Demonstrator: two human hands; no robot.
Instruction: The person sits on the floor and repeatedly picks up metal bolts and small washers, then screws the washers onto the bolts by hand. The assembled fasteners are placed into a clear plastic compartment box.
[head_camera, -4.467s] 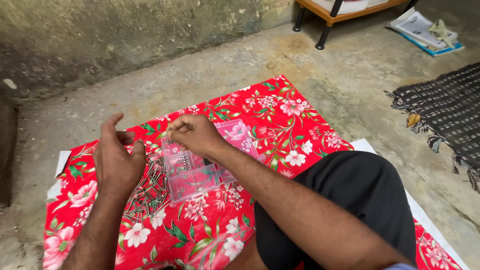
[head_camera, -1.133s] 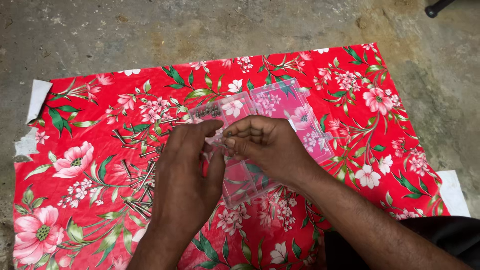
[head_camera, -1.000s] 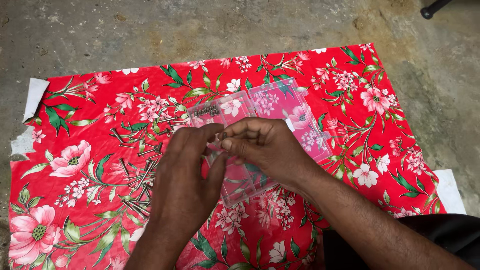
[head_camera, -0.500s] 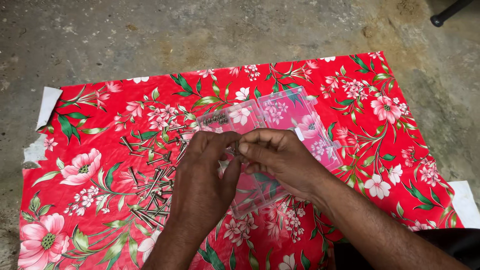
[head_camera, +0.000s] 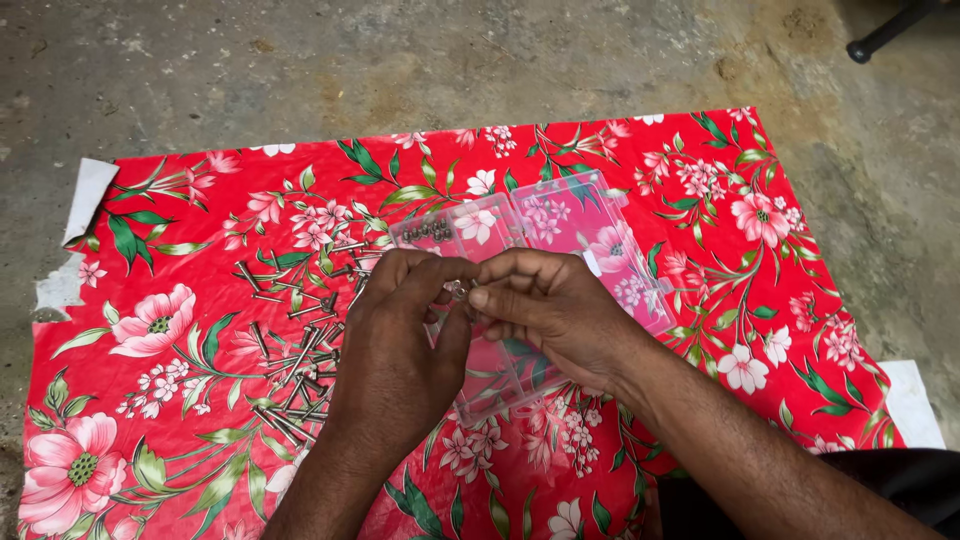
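My left hand (head_camera: 395, 345) and my right hand (head_camera: 555, 310) meet fingertip to fingertip over a clear plastic compartment box (head_camera: 545, 235). Between the fingertips sits a small metal piece (head_camera: 458, 291), seemingly a screw with a nut; both hands pinch it. The box lies open on a red floral cloth (head_camera: 760, 240), partly hidden under my hands, with a few small dark pieces in its far-left compartment (head_camera: 427, 232). A pile of loose metal screws (head_camera: 295, 360) lies on the cloth just left of my left hand.
The cloth lies on a rough concrete floor (head_camera: 400, 60). White sheet edges stick out under the cloth at the left (head_camera: 85, 185) and lower right (head_camera: 915, 405). A dark furniture leg (head_camera: 885, 35) stands at the top right. My dark trouser leg (head_camera: 900, 485) is at the bottom right.
The view has shifted slightly, showing more of the screw pile. My hands stay together over the box, fingers working the small metal piece between them.
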